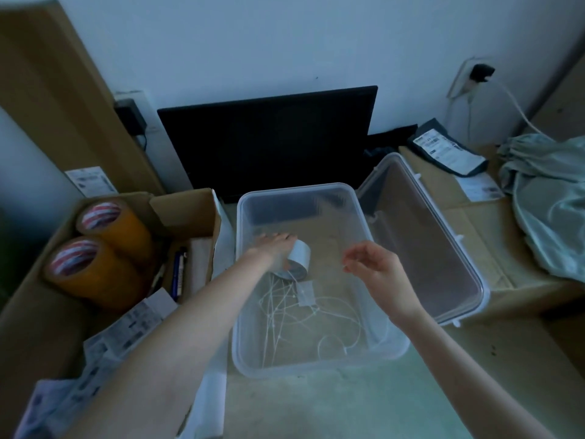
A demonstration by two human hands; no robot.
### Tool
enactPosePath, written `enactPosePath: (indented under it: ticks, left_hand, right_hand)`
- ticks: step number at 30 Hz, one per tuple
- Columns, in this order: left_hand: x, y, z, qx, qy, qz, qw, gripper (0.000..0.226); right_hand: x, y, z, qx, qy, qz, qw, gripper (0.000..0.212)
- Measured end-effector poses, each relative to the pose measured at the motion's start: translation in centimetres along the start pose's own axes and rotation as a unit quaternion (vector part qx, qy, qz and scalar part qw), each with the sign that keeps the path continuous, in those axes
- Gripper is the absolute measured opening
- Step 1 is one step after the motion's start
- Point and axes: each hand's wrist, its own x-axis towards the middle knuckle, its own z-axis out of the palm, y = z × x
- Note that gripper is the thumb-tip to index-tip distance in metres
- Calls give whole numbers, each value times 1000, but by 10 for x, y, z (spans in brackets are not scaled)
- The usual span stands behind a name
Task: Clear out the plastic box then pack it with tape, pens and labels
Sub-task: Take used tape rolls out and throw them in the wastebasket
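Observation:
A clear plastic box (364, 217) stands open in the middle. My left hand (273, 245) reaches over its left wall and grips a silver-grey tape roll (297, 261) inside. White cable ties (285, 305) and a small tag lie tangled on the box floor. My right hand (372, 267) hovers above the box's right half, fingers loosely curled, holding nothing I can make out. Two brown tape rolls (107, 248) stand in a cardboard box (28, 312) at the left, with a pen (179, 270) and printed labels (133, 327) beside them.
The box's clear lid (427, 236) leans at the right on flat cardboard. A black monitor (269, 137) stands against the wall behind. A grey mailer bag (449, 150) and pale green cloth (547, 198) lie at the far right.

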Motion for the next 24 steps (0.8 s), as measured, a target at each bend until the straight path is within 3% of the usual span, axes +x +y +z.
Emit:
enactPosePath:
  ticks: [7, 12, 17, 20, 24]
  left_hand:
    - [-1, -8, 4, -26, 39, -10, 999, 68]
    - [-34, -8, -5, -163, 164, 5, 973, 67]
    - [-77, 0, -23, -329, 263, 1, 907, 63]
    - [-109, 9, -33, -463, 255, -3, 849, 53]
    - [-147, 23, -31, -592, 206, 22, 779, 32]
  right_hand:
    - [4, 5, -4, 18, -3, 7, 1000, 18]
    - [2, 6, -3, 21, -5, -4, 1000, 20]
    - [0, -3, 0, -6, -29, -31, 999, 35]
    - [-5, -12, 1, 14, -94, -59, 994, 60]
    - [-16, -24, 0, 97, -162, -36, 981, 77]
